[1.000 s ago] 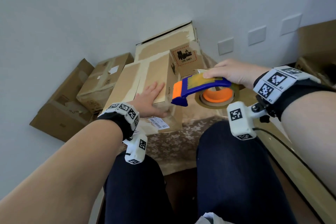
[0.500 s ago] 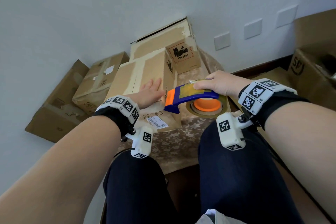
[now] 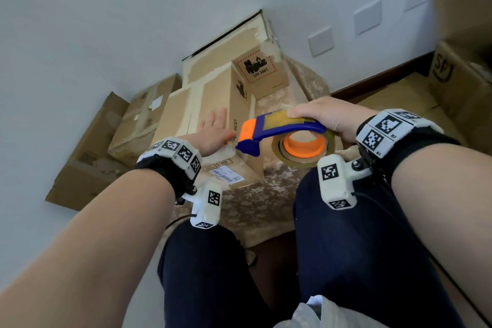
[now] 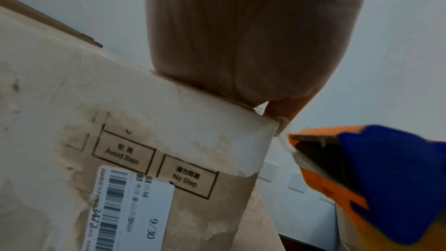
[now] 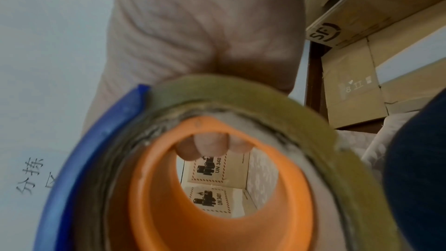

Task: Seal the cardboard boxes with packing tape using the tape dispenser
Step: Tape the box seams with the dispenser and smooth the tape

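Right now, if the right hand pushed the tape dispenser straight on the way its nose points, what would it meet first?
Probably the near cardboard box: the tape dispenser in the right hand noses at its corner, beside the left hand. The remaining gap is unclear.

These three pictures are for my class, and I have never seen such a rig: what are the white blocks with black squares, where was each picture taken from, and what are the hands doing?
No machine here: a seated person wears three cameras. The big picture comes from the head, looking down; the other two come from the white marker-covered blocks strapped at each wrist. The left hand lies flat on the brown taped cardboard box, steadying it on a floral-patterned cloth. The right hand grips the blue-and-orange tape dispenser, which holds a roll of brownish tape, its front beside the box's near corner. More cardboard boxes stand along the wall.
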A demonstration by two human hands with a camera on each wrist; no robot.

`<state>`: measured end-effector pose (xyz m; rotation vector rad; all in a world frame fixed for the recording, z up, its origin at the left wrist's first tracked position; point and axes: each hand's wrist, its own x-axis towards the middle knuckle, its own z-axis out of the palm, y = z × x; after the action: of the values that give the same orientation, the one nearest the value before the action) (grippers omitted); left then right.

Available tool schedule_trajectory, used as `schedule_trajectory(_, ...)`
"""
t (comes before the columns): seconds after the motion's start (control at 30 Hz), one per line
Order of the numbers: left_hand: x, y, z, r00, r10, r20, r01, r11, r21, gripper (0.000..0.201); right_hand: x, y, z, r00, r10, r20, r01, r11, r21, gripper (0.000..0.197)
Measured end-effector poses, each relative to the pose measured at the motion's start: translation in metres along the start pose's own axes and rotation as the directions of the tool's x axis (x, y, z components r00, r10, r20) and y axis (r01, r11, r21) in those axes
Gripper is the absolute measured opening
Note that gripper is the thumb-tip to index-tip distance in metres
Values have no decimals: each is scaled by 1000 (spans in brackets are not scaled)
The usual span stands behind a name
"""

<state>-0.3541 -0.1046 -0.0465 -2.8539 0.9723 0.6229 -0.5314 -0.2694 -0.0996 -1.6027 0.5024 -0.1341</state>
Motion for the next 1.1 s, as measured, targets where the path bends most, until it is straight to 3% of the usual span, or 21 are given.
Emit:
schedule_trajectory(0.33,-5,6,-5,999,-26,40,26,1000,-14,76,-6,13,-18,998,14,63,-21,993,114,30)
schedule_trajectory(0.47,-7,8,-5,999,-7,41,7,1000,-2,74,-8,19,-25,997,53,49,-58,993,99,64)
schedule_trajectory(0.53,-7,8,-5,999,-8,48,8,1000,-1,76,-8,20,-26,997,50,58,-53,998,45,62)
schedule_trajectory(0.67,-4,5,-5,998,-22,53,22,1000,11,87,-9,7,-17,998,39,47,-32,988,-151,38)
schedule_trajectory(0.9,4,4,-4,996,-84,39,84,996,4,93,1,-25,4,998,40,41,-21,921,-388,47)
schedule_trajectory(1.03,8,6,-4,993,-106,41,106,994,8,99,14,-38,10,997,44,63,-7,867,-497,65)
schedule_trajectory(1.1,10,6,-4,994,-108,35,107,994,24,103,16,-46,13,998,41,57,-6,864,-504,60)
